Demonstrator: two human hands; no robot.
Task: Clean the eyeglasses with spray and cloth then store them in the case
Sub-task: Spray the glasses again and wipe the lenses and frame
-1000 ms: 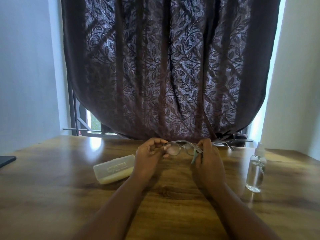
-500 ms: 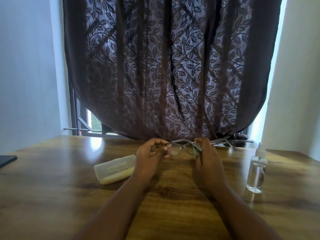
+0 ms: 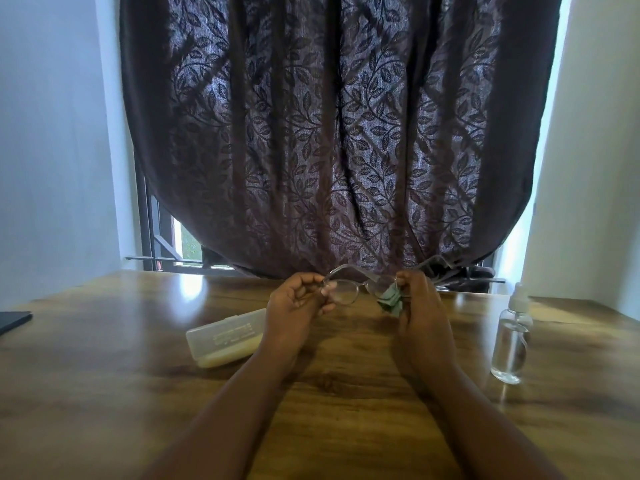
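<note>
My left hand pinches the glasses at the left lens rim, fingers curled round the frame. My right hand pinches a small green cloth against the right lens, thumb and fingers pressed on it, so that lens is mostly hidden behind cloth and fingers. The glasses sit off the table, held between both hands just above its far edge, temples open and pointing away from me toward the curtain.

Against the frames of a second ago, the cloth has come out more: then only a thin green strip showed beside my right fingers, now a crumpled wad hangs below the lens. My right hand has also shifted a little along the frame, while the left holds much the same place. I read that as the rub on the right lens under way, not finished; the left lens looks bare and I judge it is next.

The case lies closed on the table just left of my left wrist, near the middle. The spray stands upright toward the right edge, well apart from my right hand, untouched for now. A dark flat thing lies at the left edge.
</note>
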